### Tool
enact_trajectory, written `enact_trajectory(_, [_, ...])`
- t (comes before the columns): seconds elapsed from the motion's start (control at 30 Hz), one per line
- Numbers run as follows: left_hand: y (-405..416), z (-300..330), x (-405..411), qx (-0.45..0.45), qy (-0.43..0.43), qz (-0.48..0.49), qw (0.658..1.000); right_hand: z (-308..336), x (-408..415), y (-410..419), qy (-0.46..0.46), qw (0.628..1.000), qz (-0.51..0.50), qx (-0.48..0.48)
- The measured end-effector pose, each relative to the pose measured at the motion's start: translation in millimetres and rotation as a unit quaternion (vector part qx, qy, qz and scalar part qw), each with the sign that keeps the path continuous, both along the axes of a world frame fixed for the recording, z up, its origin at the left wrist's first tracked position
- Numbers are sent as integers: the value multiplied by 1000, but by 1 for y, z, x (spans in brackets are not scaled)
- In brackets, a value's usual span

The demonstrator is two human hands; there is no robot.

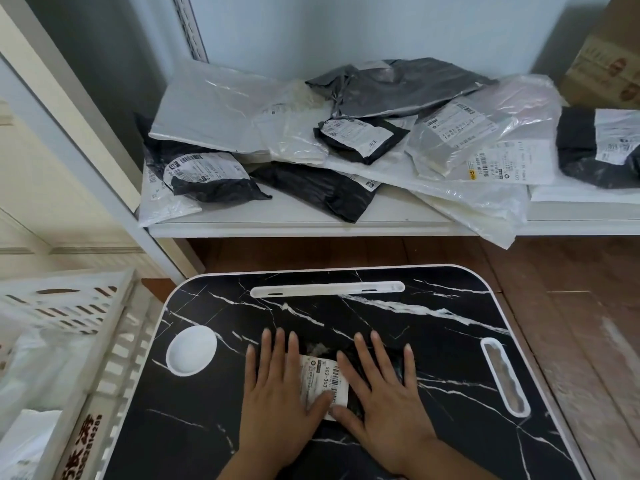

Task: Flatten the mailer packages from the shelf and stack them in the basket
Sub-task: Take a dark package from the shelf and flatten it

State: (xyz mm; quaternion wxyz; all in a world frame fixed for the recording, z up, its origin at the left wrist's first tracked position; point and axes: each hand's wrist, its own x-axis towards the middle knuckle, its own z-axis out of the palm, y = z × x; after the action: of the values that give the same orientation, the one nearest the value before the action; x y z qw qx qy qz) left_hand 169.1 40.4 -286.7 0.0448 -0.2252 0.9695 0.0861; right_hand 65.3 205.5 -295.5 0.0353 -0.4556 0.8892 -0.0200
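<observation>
**Both hands flat on a black mailer**

A small black mailer (pixel 349 372) lies on the black marble-patterned surface (pixel 450 341), and both hands press down on it. The left hand (pixel 277 386) covers its left part and the right hand (pixel 384 389) covers its right part. Neither hand makes a grip: the fingers of both are straight and spread wide, palms down, with nothing pinched or curled around. Between the two hands shows the mailer's white shipping label (pixel 323 386) with a barcode; the thumbs of both hands meet at the label's near end.

Left of the left hand, a round white dish-shaped recess (pixel 191 350) sits in the surface. Beyond the fingertips runs a long white slot (pixel 327 291), and to the right of the right hand there is an oval handle cutout (pixel 505 377).

Farther out past the slot, a white shelf (pixel 298 226) carries a loose pile of mailers (pixel 346 136), black, grey, white and clear, several with labels, overlapping one another and some hanging over the front edge. A cardboard box (pixel 602 67) stands at the shelf's far right.

Well to the left of the left hand stands a white slatted basket (pixel 114 341), with pale plastic bags (pixel 41 368) lying inside it. Brown wooden floor (pixel 571 289) shows to the right of the surface.
</observation>
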Motion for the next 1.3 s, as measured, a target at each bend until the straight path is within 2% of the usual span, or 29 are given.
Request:
enact_trajectory(0.2, [-2, 4, -14, 93, 71, -50, 992, -4, -1, -1, 0, 1000, -19, -1])
enact_trajectory(0.27, [-2, 3, -10, 103, 66, -57, 991, -3, -2, -2, 4, 1000, -23, 3])
enact_trajectory(0.4, [2, -7, 2, 22, 39, -114, 992, -4, -3, -2, 20, 1000, -14, 3])
enact_trajectory(0.7, [1, -9, 7, -33, 6, -126, 991, 0, -8, -4, 11, 999, -15, 30])
enact_trajectory(0.83, [-2, -6, 18, -37, 1, -64, 997, 5, -17, 12, 10, 1000, -12, 27])
enact_trajectory(0.93, [-3, -5, 27, -36, -36, -37, 998, 7, -21, 25, 6, 999, -5, 47])
enact_trajectory(1.07, [-4, -5, 26, -25, -90, -46, 995, 11, -18, 22, -53, 994, -24, 92])
enact_trajectory(1.13, [-6, 0, 22, -8, -121, -51, 991, 22, -21, 21, -69, 994, -32, 74])
enact_trajectory(1.2, [-9, 16, 15, 2, -94, -33, 995, 37, -27, 15, -109, 993, -36, 36])
enact_trajectory(1.3, [-15, 40, 0, 31, -57, -11, 998, 51, -31, 3, -196, 970, -143, -14])
